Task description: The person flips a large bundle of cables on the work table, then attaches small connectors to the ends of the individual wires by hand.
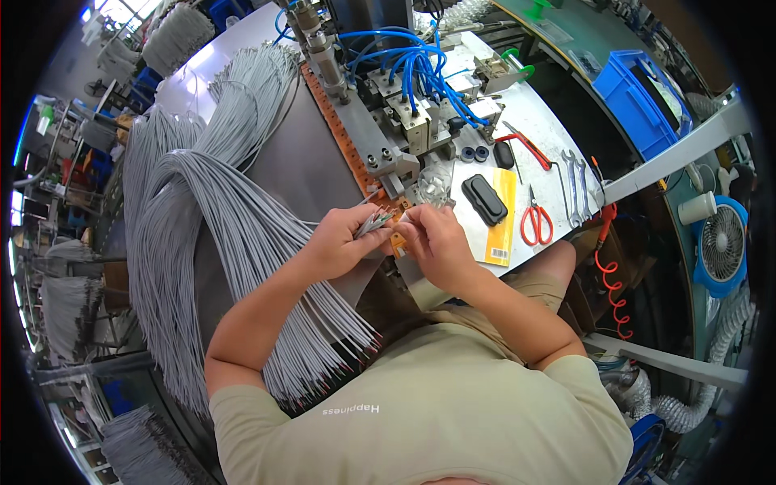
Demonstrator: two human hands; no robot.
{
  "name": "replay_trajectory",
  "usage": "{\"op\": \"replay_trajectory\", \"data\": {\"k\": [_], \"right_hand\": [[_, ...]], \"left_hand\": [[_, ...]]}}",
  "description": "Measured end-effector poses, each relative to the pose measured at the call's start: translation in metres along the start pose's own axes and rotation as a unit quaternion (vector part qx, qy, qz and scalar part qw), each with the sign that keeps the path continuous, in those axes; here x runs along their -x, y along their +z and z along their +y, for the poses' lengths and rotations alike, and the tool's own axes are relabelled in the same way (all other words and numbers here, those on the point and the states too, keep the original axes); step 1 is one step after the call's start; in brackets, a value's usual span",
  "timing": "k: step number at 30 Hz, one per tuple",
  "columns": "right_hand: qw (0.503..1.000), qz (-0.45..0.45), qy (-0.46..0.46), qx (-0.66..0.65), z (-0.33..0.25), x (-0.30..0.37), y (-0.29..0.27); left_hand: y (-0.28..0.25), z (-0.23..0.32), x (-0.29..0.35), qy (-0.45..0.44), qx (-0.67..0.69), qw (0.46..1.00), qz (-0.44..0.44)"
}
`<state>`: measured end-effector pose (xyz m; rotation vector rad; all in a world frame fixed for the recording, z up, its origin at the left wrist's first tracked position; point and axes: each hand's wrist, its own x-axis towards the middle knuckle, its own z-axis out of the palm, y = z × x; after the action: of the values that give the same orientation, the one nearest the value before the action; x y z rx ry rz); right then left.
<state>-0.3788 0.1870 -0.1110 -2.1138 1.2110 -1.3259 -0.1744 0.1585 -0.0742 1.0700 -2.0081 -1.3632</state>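
Note:
My left hand [343, 238] is closed around several grey cable ends [373, 223], whose stripped coloured wires stick out between thumb and fingers. Close beside it, my right hand [436, 245] pinches at the wire tips; what lies between its fingertips is hidden. Both hands are just in front of the near end of a bench machine [380, 153] with an orange-brown strip [343, 137] along its side. A large bundle of long grey cables [234, 206] drapes over the table to the left, its reddish cut ends hanging beside my left forearm.
Right of the machine lie a clear bag of small parts [434, 186], a black case [485, 200] on a yellow-edged sheet [502, 222], red-handled scissors [537, 225] and wrenches [575, 187]. Blue air tubes [416, 65] loop over the machine. A red coiled hose [614, 283] hangs at the right.

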Motion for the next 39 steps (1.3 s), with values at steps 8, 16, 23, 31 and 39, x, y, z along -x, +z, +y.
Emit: {"op": "replay_trajectory", "data": {"k": [8, 16, 23, 31, 39], "right_hand": [[0.999, -0.027, -0.032, -0.025, 0.001, -0.008, -0.006], [0.929, -0.012, 0.312, -0.201, 0.050, -0.001, 0.006], [0.924, -0.057, 0.289, -0.245, 0.047, -0.008, 0.003], [0.906, -0.048, 0.327, -0.266, 0.049, -0.005, 0.003], [0.915, -0.085, 0.335, -0.206, 0.046, -0.014, 0.000]], "left_hand": [[0.004, 0.010, 0.004, -0.014, 0.001, 1.000, 0.004], [0.005, 0.026, 0.013, 0.070, -0.128, 0.987, 0.066], [0.004, 0.015, 0.005, -0.022, -0.136, 0.990, -0.036], [0.014, 0.007, 0.004, 0.142, -0.322, 0.932, 0.089], [0.013, 0.009, 0.008, 0.130, -0.368, 0.918, 0.073]]}}
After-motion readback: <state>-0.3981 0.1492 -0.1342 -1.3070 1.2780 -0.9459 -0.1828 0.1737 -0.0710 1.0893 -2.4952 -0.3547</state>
